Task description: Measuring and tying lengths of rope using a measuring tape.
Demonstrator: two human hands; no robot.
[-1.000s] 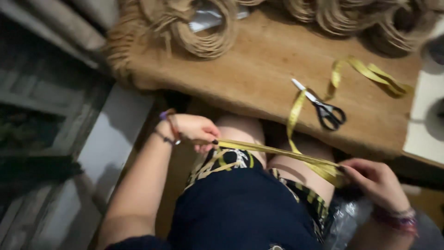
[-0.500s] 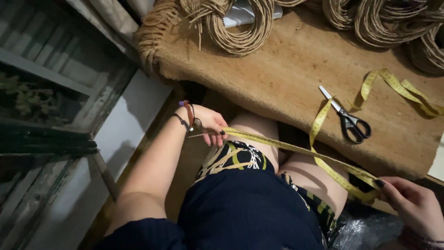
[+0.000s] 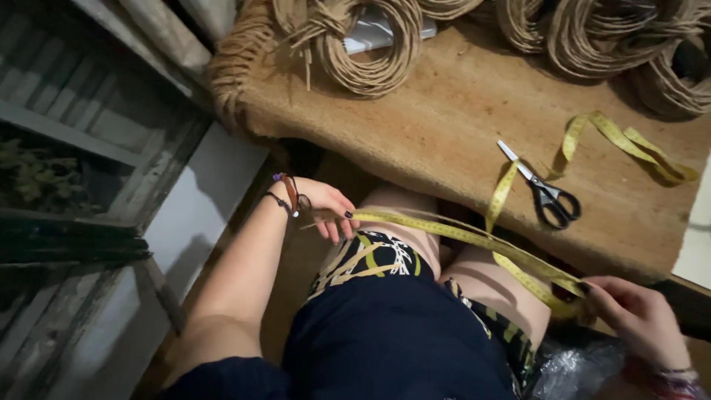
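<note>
A yellow measuring tape (image 3: 459, 235) is stretched across my lap from my left hand (image 3: 328, 209) to my right hand (image 3: 638, 320). My left hand pinches the tape's end together with a thin strand of twine, just below the table's front edge. My right hand grips the tape at the lower right, near my right knee. The rest of the tape climbs over the table edge and trails in loops (image 3: 622, 141) across the burlap-covered table (image 3: 444, 126). Black-handled scissors (image 3: 544, 194) lie on the burlap beside the tape, blades shut.
Several coils of brown jute twine (image 3: 370, 44) lie along the table's far side, more at the far right (image 3: 615, 37). A weathered wooden frame (image 3: 111, 148) stands to the left. Crinkled plastic (image 3: 578, 367) sits by my right knee. A white surface (image 3: 696, 244) borders the table's right.
My view has shifted so the table and scissors sit further right. My right hand has drawn out to the lower right, pulling the tape longer and tauter across my lap. My left hand keeps its pinch.
</note>
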